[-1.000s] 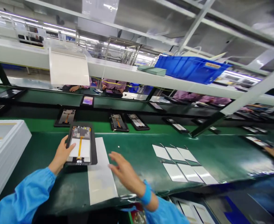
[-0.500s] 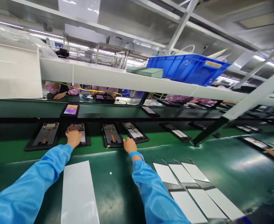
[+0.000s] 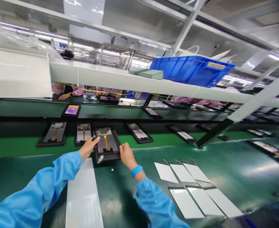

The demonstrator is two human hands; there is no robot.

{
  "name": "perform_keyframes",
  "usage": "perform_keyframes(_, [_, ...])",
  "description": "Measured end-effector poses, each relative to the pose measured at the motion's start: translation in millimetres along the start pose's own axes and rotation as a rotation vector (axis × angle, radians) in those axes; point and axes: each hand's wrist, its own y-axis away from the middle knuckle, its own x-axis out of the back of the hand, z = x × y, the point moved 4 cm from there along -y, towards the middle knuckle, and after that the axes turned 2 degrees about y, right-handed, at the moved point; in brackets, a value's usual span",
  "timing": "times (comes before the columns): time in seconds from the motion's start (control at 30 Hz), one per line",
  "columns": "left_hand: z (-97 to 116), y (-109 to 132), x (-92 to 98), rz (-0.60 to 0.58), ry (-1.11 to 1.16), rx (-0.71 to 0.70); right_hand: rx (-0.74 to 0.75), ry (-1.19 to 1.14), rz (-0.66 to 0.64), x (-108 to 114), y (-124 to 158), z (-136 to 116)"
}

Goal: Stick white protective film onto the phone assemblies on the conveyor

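Note:
An open-backed tablet [image 3: 109, 148] in a black tray is held at the front edge of the green strip. An orange ribbon cable runs down its grey inside, and a pale tab shows at its lower left corner. My left hand [image 3: 89, 148] grips its left edge, thumb on top. At the lower right corner my right hand [image 3: 127, 155], with a blue wristband, closes on the tray; the fingers underneath are hidden. Two similar open units, one at far left [image 3: 55, 134] and another beside my left hand [image 3: 83, 131], lie on the strip. A third unit [image 3: 139, 133] lies to the right.
A long white sheet [image 3: 83, 196] lies under my left forearm. Several white panels [image 3: 187, 202] are laid in rows at right. A slanted post [image 3: 215, 133] meets the bench. Overhead, a shelf [image 3: 106, 76] carries a blue bin [image 3: 189, 71]. Co-workers in pink sleeves sit beyond.
My left hand has left the second unit and moved right to the tablet. Both hands now hold this tablet, which has shifted left, toward me and off its former place.

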Motion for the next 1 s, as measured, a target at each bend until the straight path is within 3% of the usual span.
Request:
perform_keyframes(0.13, [-6.8, 114.4, 61.3, 0.058, 0.206, -0.049, 0.185, -0.379, 0.01, 0.4, 125.7, -41.8])
perform_keyframes(0.23, [-29.3, 201.7, 120.1, 0.13, 0.266, -0.048, 0.255, -0.553, -0.206, -11.0, 217.6, -76.2])
perform_keyframes(0.3, [-50.3, 247.0, 158.3, 0.211, 0.23, -0.017, 0.304, -0.564, -0.332, -22.6, 266.9, -100.3])
perform_keyframes(0.37, [-72.0, 278.2, 191.6, 0.293, 0.195, 0.001, 0.354, -0.532, -0.381, -36.4, 302.4, -123.4])
perform_keyframes(0.47, [-99.4, 302.5, 229.8, 0.361, 0.096, -0.001, 0.44, -0.436, -0.35, -56.5, 333.2, -151.4])
perform_keyframes(0.53, [-109.4, 310.8, 247.5, 0.375, -0.092, -0.048, 0.497, -0.361, -0.316, -63.2, 341.8, -160.4])
perform_keyframes(0.6, [-110.5, 318.2, 257.5, 0.415, -0.419, -0.117, 0.528, -0.306, -0.314, -61.9, 341.6, -158.1])
perform_keyframes(0.67, [-103.4, 325.3, 256.4, 0.495, -0.765, -0.187, 0.516, -0.287, -0.316, -53.4, 332.8, -144.9])
perform_keyframes(0.73, [-91.2, 329.0, 238.6, 0.494, -0.975, -0.295, 0.472, -0.293, -0.278, -42.5, 317.8, -126.3])
perform_keyframes(0.8, [-78.0, 328.0, 204.6, 0.348, -1.046, -0.45, 0.438, -0.302, -0.224, -36.7, 301.4, -110.3])
perform_keyframes(0.9, [-65.9, 322.1, 143.7, 0.033, -1.084, -0.648, 0.461, -0.3, -0.212, -46.8, 282.1, -103.5])
perform_keyframes(1.0, [-68.4, 314.7, 103.9, -0.149, -1.158, -0.691, 0.508, -0.25, -0.223, -68.4, 271.8, -112.2])
